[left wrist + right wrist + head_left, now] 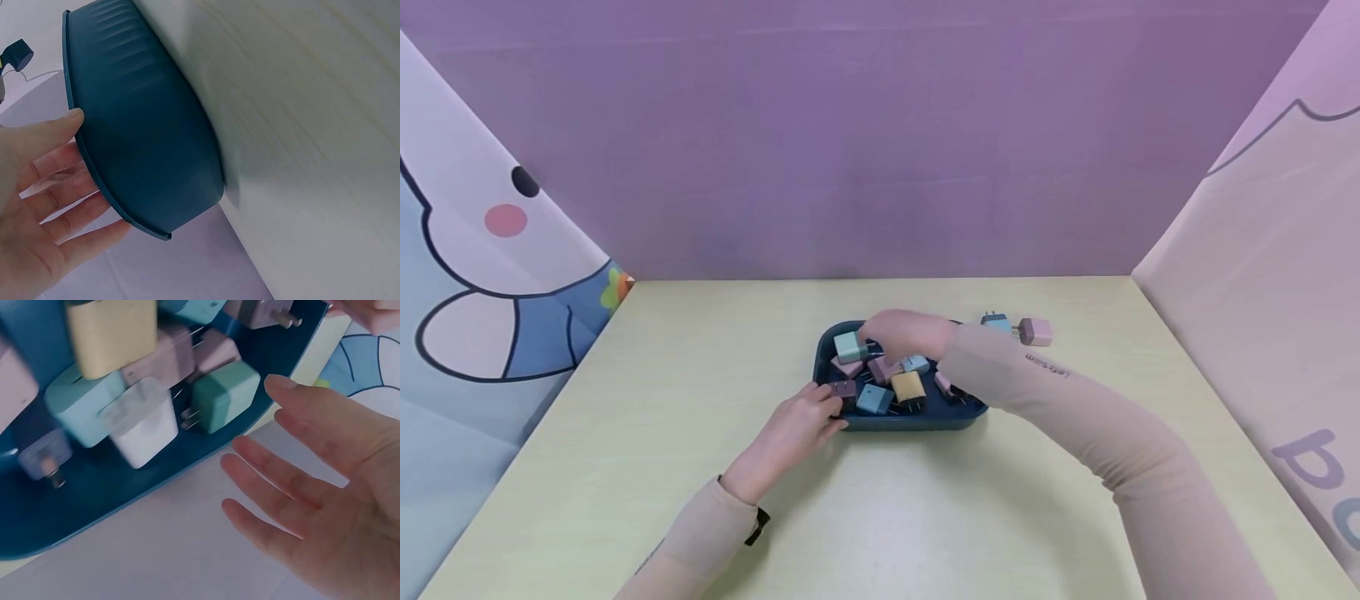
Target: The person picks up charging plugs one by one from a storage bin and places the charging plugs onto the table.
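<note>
A dark blue tray sits mid-table, holding several small plug chargers in mixed colours. My left hand rests against the tray's front-left rim with straight fingers. In the left wrist view its fingers lie along the tray's outer wall. My right hand reaches over the tray's back half, open and holding nothing. The right wrist view shows the right hand spread beside a mint-green charger, a white charger and a yellow charger.
Two chargers, one blue and one pink, lie on the table behind the tray to its right. Purple and cartoon-printed cloth walls enclose the table on three sides.
</note>
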### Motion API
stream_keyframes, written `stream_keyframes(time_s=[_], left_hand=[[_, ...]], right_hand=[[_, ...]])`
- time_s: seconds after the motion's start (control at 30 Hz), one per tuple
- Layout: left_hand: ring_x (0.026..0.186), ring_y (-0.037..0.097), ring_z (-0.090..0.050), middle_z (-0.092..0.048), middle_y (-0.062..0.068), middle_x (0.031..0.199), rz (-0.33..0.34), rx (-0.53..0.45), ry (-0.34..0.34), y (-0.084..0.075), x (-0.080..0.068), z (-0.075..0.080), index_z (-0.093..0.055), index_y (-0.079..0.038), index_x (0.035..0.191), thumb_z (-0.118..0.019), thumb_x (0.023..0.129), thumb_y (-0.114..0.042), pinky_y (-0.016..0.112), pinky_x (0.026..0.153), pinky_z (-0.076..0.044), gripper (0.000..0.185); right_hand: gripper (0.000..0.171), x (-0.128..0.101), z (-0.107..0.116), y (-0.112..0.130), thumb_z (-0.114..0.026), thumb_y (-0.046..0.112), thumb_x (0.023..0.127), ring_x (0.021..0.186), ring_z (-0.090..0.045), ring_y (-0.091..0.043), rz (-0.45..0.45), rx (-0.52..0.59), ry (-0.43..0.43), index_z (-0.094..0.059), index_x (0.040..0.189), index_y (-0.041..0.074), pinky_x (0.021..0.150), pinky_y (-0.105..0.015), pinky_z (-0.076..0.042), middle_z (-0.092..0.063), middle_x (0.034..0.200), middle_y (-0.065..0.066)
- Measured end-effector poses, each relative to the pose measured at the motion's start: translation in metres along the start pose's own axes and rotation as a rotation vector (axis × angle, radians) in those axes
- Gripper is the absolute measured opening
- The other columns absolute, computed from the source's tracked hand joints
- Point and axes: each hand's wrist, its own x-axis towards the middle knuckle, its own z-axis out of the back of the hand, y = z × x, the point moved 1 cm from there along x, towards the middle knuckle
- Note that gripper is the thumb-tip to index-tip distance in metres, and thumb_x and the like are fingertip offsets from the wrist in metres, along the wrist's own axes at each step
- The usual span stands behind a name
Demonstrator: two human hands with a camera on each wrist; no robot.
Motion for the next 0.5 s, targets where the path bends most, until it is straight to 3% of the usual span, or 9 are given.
stream_keyframes(time_s=[0.1,0.27,0.5], left_hand=[[0.065,0.014,-0.043,-0.054,0.002,0.075,-0.008,0.005,-0.005,0.000,0.000,0.000,-0.060,-0.007,0.074,-0.074,0.070,-0.015,0.024,0.055,-0.042,0.016],[0.066,0.016,-0.045,-0.055,0.003,0.077,-0.023,0.022,-0.023,0.001,-0.001,-0.002,-0.060,-0.007,0.074,-0.075,0.070,-0.016,0.027,0.056,-0.044,0.017],[0.066,0.016,-0.046,-0.055,0.004,0.076,-0.028,0.028,-0.027,0.002,-0.001,-0.003,-0.059,-0.008,0.072,-0.075,0.070,-0.017,0.026,0.056,-0.045,0.019]], right_hand=[[0.049,0.005,-0.002,0.007,-0.062,0.000,0.079,0.105,-0.050,-0.016,0.015,0.013,0.015,-0.049,0.125,0.012,0.083,-0.028,-0.043,-0.047,0.128,-0.004],[0.051,0.010,-0.006,0.015,-0.058,-0.004,0.080,0.074,-0.053,-0.014,0.033,0.070,0.060,-0.049,0.126,0.015,0.057,-0.023,-0.043,-0.045,0.131,-0.003],[0.043,0.018,-0.012,0.025,-0.063,0.001,0.079,0.087,-0.053,-0.012,0.082,0.081,0.055,-0.054,0.121,0.011,0.060,-0.021,-0.043,-0.052,0.122,-0.005]])
